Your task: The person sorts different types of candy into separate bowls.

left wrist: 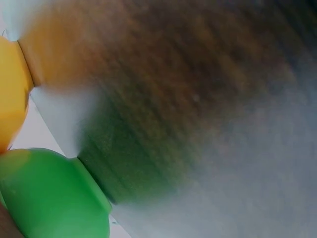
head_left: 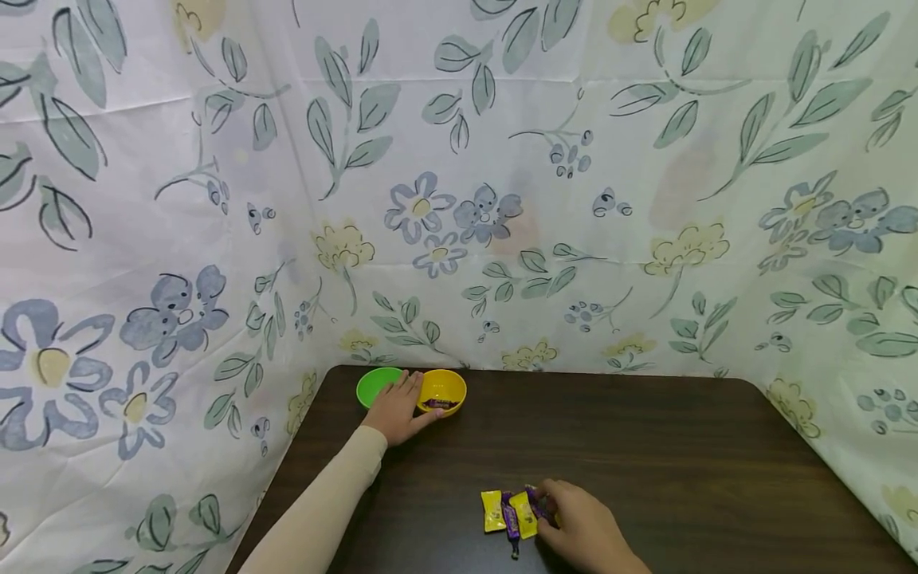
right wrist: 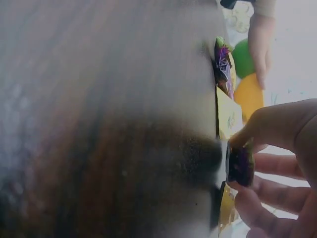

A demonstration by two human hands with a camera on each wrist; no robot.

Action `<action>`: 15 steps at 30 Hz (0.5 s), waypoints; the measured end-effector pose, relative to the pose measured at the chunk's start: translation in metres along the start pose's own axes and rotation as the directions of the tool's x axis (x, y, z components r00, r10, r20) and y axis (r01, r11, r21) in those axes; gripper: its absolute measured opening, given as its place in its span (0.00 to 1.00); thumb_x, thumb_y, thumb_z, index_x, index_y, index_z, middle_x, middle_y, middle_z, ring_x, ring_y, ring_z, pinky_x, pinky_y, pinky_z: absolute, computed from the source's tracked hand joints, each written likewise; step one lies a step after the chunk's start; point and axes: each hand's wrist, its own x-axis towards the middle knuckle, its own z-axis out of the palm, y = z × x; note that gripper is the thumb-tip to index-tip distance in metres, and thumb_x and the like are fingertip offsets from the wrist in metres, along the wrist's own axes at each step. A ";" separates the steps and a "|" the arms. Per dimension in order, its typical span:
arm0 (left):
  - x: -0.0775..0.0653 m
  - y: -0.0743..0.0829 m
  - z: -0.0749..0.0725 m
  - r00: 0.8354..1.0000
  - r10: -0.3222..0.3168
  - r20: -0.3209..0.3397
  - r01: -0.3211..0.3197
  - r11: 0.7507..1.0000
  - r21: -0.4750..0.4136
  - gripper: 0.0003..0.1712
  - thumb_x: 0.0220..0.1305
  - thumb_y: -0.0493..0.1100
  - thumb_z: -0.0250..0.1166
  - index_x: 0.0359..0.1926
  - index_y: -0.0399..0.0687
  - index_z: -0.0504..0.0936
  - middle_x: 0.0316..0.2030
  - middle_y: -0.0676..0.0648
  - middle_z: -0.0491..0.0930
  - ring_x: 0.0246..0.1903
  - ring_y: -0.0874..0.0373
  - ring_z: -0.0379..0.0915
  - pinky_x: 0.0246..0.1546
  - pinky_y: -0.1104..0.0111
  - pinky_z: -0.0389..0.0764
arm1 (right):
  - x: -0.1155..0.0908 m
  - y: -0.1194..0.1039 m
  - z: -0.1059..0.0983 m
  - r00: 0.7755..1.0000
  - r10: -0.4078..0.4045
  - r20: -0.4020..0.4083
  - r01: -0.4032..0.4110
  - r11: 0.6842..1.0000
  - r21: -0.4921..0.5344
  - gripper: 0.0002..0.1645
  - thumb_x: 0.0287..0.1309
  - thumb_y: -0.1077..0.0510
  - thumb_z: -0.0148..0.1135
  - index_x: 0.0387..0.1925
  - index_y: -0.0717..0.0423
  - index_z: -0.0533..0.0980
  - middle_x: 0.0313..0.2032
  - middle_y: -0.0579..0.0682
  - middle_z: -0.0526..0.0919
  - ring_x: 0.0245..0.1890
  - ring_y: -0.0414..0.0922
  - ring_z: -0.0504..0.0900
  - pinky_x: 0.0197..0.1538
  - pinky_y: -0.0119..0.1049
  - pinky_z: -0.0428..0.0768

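My left hand (head_left: 398,408) reaches over a green bowl (head_left: 374,385) and a yellow bowl (head_left: 459,388) standing side by side. Its fingers lie straight across the place where the bowls meet, and the thumb points along the yellow bowl's near rim. A purple-wrapped candy (head_left: 439,403) lies inside the yellow bowl. Lower down, my right hand (head_left: 584,522) pinches another purple-wrapped candy (right wrist: 241,164) between thumb and fingers. Left of it in the row are a yellow-wrapped candy (head_left: 524,515), a purple one (head_left: 511,518) and a second yellow one (head_left: 492,511).
One more yellow-wrapped candy (right wrist: 227,208) sits by the right fingers, mostly hidden from the head view. The dark wooden table (head_left: 645,430) extends to the right. A floral cloth (head_left: 545,199) rises behind the table's back edge and along both sides.
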 end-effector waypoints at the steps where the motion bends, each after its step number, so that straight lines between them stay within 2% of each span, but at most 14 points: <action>1: 0.000 0.000 -0.001 1.000 0.004 -0.001 -0.004 1.000 -0.004 0.60 0.72 0.82 0.46 0.83 0.38 0.57 0.82 0.40 0.60 0.83 0.42 0.52 0.80 0.43 0.60 | 0.000 0.000 0.000 1.000 0.002 -0.014 -0.002 1.000 0.003 0.12 0.57 0.56 0.76 0.42 0.44 0.84 0.30 0.36 0.79 0.24 0.30 0.69 0.25 0.30 0.69; 9: 0.002 0.001 -0.004 1.000 0.001 -0.005 -0.001 1.000 -0.003 0.60 0.72 0.80 0.47 0.83 0.38 0.57 0.82 0.40 0.60 0.83 0.42 0.53 0.80 0.43 0.60 | 0.001 -0.003 -0.004 0.985 -0.008 -0.171 0.015 0.999 0.038 0.11 0.54 0.62 0.76 0.34 0.44 0.83 0.30 0.36 0.79 0.21 0.29 0.68 0.23 0.27 0.69; 15: 0.002 0.001 0.001 1.000 0.005 -0.008 -0.005 1.000 -0.005 0.60 0.72 0.80 0.48 0.83 0.37 0.58 0.81 0.39 0.61 0.83 0.41 0.54 0.80 0.42 0.60 | 0.004 -0.003 -0.008 0.977 0.031 -0.210 -0.020 0.998 0.052 0.11 0.55 0.62 0.76 0.35 0.43 0.84 0.32 0.35 0.80 0.22 0.28 0.68 0.25 0.26 0.71</action>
